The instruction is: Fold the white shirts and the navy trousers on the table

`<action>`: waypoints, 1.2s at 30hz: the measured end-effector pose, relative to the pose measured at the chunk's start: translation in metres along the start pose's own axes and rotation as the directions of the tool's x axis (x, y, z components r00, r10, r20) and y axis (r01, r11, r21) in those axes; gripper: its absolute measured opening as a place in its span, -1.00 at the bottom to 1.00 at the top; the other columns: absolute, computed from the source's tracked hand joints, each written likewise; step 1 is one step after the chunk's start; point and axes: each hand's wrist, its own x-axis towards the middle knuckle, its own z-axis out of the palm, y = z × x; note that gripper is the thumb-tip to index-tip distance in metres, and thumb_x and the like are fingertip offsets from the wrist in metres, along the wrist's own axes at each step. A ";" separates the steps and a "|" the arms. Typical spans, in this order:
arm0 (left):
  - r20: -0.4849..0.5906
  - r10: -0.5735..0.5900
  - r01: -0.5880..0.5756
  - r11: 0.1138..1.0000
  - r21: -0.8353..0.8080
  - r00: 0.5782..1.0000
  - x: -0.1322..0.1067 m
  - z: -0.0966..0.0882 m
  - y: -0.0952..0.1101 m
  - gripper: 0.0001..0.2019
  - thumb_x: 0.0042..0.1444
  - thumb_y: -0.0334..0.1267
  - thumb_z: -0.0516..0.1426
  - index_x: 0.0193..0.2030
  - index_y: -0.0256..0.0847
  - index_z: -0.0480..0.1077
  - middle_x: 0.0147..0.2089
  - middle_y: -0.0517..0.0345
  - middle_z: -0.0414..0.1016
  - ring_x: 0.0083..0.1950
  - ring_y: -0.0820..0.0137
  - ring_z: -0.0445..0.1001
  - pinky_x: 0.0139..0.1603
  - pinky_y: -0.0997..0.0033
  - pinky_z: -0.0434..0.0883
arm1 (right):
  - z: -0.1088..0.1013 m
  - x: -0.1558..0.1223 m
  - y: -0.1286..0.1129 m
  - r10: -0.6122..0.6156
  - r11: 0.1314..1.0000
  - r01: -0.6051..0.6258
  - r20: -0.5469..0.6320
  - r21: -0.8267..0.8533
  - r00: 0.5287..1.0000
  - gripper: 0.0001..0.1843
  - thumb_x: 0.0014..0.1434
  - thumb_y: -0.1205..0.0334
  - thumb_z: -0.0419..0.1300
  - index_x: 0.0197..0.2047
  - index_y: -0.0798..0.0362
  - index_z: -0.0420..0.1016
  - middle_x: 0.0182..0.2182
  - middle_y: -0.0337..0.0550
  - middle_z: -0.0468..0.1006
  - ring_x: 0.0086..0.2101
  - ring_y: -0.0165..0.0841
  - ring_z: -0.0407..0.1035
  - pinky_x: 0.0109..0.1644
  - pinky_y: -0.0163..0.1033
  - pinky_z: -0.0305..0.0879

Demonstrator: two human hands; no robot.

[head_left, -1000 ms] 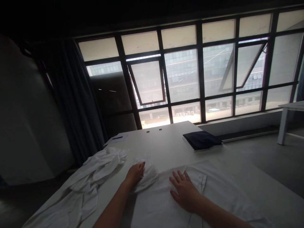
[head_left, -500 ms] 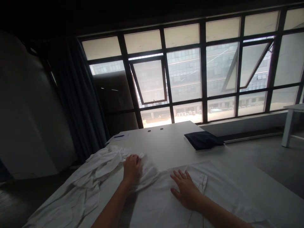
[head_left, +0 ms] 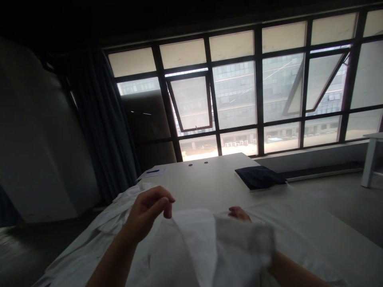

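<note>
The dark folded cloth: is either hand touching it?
No, the dark cloth lies up the table, beyond the left hand and right hand.

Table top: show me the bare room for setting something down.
Bare tabletop lies between the paper and the dark folded cloth, beyond the left hand. Crowded nearer, around the crumpled white cloth, the lifted white garment and the right hand.

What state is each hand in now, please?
Left hand: curled, holding the white cloth.
Right hand: mostly hidden behind the cloth; cannot be told.
</note>
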 end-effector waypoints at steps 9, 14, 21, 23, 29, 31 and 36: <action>-0.063 -0.511 0.378 0.541 0.752 0.857 -0.035 -0.036 -0.156 -0.60 0.02 -0.29 0.18 0.05 -0.13 0.47 0.05 -0.01 0.51 0.13 0.10 0.43 0.17 0.17 0.31 | 0.006 -0.008 -0.008 -0.015 0.944 0.120 0.324 -0.306 0.946 -0.66 0.21 -0.06 0.04 -0.33 0.01 0.44 -0.46 -0.18 0.53 -0.45 -0.32 0.37 -0.33 -0.22 0.26; -0.133 -0.535 0.435 0.492 0.754 0.834 -0.060 -0.043 -0.210 -0.52 -0.04 -0.39 0.12 0.09 -0.16 0.43 0.09 -0.01 0.49 0.16 0.16 0.43 0.21 0.23 0.27 | 0.007 -0.033 -0.027 -0.159 0.765 0.427 0.501 -0.482 0.851 -0.67 0.11 0.20 0.16 -0.04 -0.04 0.49 -0.16 -0.14 0.58 -0.12 -0.23 0.41 0.06 -0.17 0.26; -0.193 -0.499 0.503 0.616 0.606 0.845 -0.064 -0.048 -0.233 -0.89 0.01 -0.35 0.08 -0.32 -0.16 0.42 -0.26 0.13 0.58 -0.16 0.26 0.55 -0.09 0.39 0.38 | 0.013 -0.022 -0.025 -0.079 0.830 0.369 0.566 -0.418 0.820 -0.58 0.13 0.16 0.19 0.09 -0.07 0.43 -0.11 -0.16 0.57 -0.16 -0.29 0.42 0.02 -0.20 0.29; -0.221 -0.504 0.538 0.662 0.522 0.835 -0.066 -0.047 -0.237 -0.84 0.00 -0.34 0.05 -0.27 -0.16 0.41 -0.27 0.15 0.58 -0.26 0.30 0.56 -0.21 0.42 0.41 | 0.025 -0.008 -0.020 0.004 0.857 0.269 0.527 -0.440 0.850 -0.56 0.10 0.17 0.22 0.08 -0.05 0.42 -0.13 -0.16 0.57 -0.18 -0.30 0.42 -0.03 -0.21 0.30; -0.257 -0.547 0.604 0.740 0.296 0.797 -0.074 -0.043 -0.247 -0.76 0.03 -0.13 0.06 -0.20 -0.17 0.40 -0.30 0.18 0.58 -0.40 0.32 0.56 -0.39 0.40 0.46 | 0.073 0.040 -0.022 0.236 0.895 0.007 0.488 -0.445 0.840 -0.59 0.18 0.18 0.13 0.10 0.04 0.43 -0.22 -0.14 0.61 -0.28 -0.34 0.47 -0.22 -0.27 0.33; -0.263 -0.548 0.605 0.750 0.266 0.794 -0.076 -0.044 -0.249 -0.77 -0.01 -0.09 0.10 -0.28 -0.17 0.40 -0.34 0.19 0.57 -0.39 0.32 0.55 -0.37 0.39 0.46 | 0.088 0.052 -0.026 0.268 0.889 -0.026 0.473 -0.457 0.840 -0.64 0.13 0.19 0.17 -0.01 0.06 0.53 -0.23 -0.11 0.62 -0.25 -0.30 0.48 -0.23 -0.26 0.32; -0.286 -0.529 0.596 0.758 0.265 0.799 -0.078 -0.048 -0.254 -0.78 -0.06 -0.09 0.15 -0.34 -0.18 0.42 -0.38 0.20 0.56 -0.35 0.29 0.56 -0.33 0.37 0.47 | 0.124 0.065 -0.025 0.352 0.874 -0.109 0.463 -0.474 0.813 -0.84 -0.02 0.24 0.23 -0.37 0.08 0.61 -0.39 -0.08 0.63 -0.33 -0.23 0.48 -0.32 -0.24 0.32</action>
